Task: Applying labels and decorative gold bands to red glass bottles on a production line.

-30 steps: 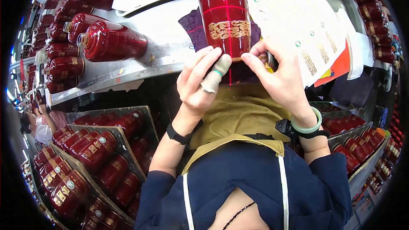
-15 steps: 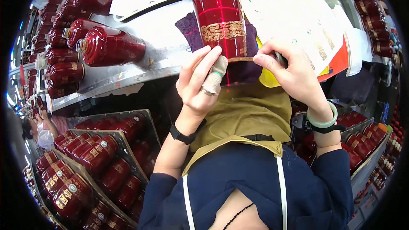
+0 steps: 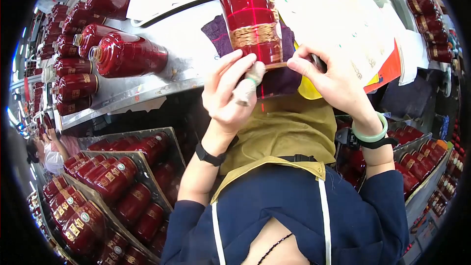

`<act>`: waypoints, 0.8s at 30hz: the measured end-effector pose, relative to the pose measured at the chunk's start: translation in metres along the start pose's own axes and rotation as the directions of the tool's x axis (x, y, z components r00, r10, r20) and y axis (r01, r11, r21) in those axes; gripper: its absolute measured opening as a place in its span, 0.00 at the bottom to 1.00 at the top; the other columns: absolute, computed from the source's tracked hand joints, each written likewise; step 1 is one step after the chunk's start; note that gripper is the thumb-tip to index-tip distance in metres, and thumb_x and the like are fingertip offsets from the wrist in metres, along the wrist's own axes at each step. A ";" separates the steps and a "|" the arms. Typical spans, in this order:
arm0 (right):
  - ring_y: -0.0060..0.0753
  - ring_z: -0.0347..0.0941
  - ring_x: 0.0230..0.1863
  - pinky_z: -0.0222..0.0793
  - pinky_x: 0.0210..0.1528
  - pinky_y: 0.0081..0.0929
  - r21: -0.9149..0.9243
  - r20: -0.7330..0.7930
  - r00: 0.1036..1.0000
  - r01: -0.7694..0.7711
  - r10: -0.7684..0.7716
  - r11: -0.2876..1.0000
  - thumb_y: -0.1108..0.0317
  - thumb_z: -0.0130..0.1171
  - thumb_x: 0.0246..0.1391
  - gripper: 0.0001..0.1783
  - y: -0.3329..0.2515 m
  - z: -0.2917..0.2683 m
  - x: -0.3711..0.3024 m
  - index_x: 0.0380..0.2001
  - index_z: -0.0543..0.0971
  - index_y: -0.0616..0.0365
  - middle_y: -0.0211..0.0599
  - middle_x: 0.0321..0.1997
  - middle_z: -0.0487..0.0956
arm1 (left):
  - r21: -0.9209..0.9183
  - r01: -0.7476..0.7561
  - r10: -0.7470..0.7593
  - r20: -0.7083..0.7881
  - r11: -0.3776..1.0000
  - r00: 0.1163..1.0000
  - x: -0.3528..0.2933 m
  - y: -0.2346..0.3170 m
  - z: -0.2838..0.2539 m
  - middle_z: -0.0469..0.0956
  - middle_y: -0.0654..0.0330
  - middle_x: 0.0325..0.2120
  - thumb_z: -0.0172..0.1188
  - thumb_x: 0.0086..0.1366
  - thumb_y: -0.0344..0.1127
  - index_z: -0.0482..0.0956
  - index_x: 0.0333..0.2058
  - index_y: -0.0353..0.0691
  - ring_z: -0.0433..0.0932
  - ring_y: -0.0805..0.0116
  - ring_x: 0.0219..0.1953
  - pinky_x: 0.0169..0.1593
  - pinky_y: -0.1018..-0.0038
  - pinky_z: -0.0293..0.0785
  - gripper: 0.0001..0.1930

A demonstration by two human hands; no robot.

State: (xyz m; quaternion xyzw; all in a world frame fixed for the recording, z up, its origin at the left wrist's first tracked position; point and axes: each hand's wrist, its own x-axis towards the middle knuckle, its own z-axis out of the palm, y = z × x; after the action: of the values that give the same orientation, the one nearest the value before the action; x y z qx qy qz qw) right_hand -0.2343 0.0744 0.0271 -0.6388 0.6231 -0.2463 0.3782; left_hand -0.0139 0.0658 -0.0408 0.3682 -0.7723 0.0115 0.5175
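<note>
Head view: red bottle [image 3: 248, 12], long axis pointing away, base just beyond fingertips; left hand [image 3: 228, 88] nearer, its grip unclear; right hand [image 3: 336, 76], thumb and forefinger pinching brown strip [image 3: 276, 66].

Central red cylindrical glass bottle [image 3: 243, 7]: gold ornamental band [image 3: 255, 35] round its lower part; gold characters down its right side, too foreshortened to read.
Shiny red glass bottles at lower left [image 3: 81, 233]: large gold characters, some beside a round green-and-white emblem [image 3: 85, 217].
Large white paper sheet [image 3: 324, 14]: small round green marks, faint gold patterns, nothing legible.
Small red bottles at right [image 3: 417, 166]: gold markings, illegible.
</note>
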 end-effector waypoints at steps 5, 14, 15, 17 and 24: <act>0.19 0.64 0.26 0.63 0.32 0.25 0.024 0.030 0.999 -0.014 0.013 1.000 0.56 0.66 0.65 0.15 0.000 0.000 0.002 0.35 0.82 0.58 0.26 0.23 0.71 | -0.055 0.089 -0.093 -0.073 0.995 0.993 -0.012 -0.004 0.002 0.87 0.52 0.43 0.71 0.55 0.16 0.87 0.39 0.33 0.86 0.50 0.46 0.47 0.63 0.85 0.12; 0.16 0.61 0.27 0.58 0.31 0.22 0.043 -0.003 1.000 0.024 -0.024 0.999 0.62 0.68 0.63 0.11 -0.016 -0.008 -0.010 0.34 0.81 0.58 0.22 0.24 0.70 | -0.116 0.110 -0.123 -0.114 0.987 0.986 -0.018 -0.006 0.005 0.86 0.48 0.45 0.74 0.55 0.15 0.85 0.39 0.30 0.86 0.51 0.47 0.48 0.63 0.85 0.12; 0.13 0.59 0.27 0.54 0.30 0.19 0.042 -0.010 0.999 0.052 -0.052 0.998 0.65 0.69 0.63 0.09 -0.017 -0.007 -0.012 0.33 0.81 0.57 0.19 0.25 0.70 | -0.172 0.193 -0.212 -0.100 0.966 0.972 -0.021 -0.003 0.005 0.86 0.46 0.47 0.75 0.54 0.15 0.86 0.41 0.29 0.86 0.54 0.47 0.50 0.64 0.85 0.15; 0.13 0.59 0.27 0.54 0.30 0.19 0.045 -0.039 0.992 0.125 -0.123 0.991 0.66 0.69 0.63 0.09 -0.019 -0.007 -0.013 0.33 0.81 0.58 0.19 0.25 0.70 | -0.238 0.262 -0.291 -0.097 0.935 0.952 -0.025 -0.003 0.007 0.86 0.46 0.48 0.75 0.55 0.15 0.87 0.44 0.30 0.86 0.54 0.47 0.51 0.65 0.85 0.17; 0.14 0.60 0.27 0.55 0.30 0.20 0.094 -0.021 0.994 0.105 -0.104 0.990 0.67 0.69 0.63 0.09 -0.019 -0.006 -0.010 0.32 0.80 0.61 0.20 0.25 0.71 | -0.249 0.364 -0.384 -0.035 0.898 0.923 -0.024 -0.008 0.005 0.85 0.46 0.51 0.76 0.51 0.15 0.87 0.46 0.30 0.85 0.56 0.51 0.55 0.67 0.82 0.21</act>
State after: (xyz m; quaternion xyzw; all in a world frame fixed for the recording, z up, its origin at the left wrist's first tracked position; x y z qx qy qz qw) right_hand -0.2283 0.0818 0.0477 -0.6500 0.5794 -0.3002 0.3895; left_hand -0.0085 0.0713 -0.0655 0.4443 -0.6607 -0.1651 0.5821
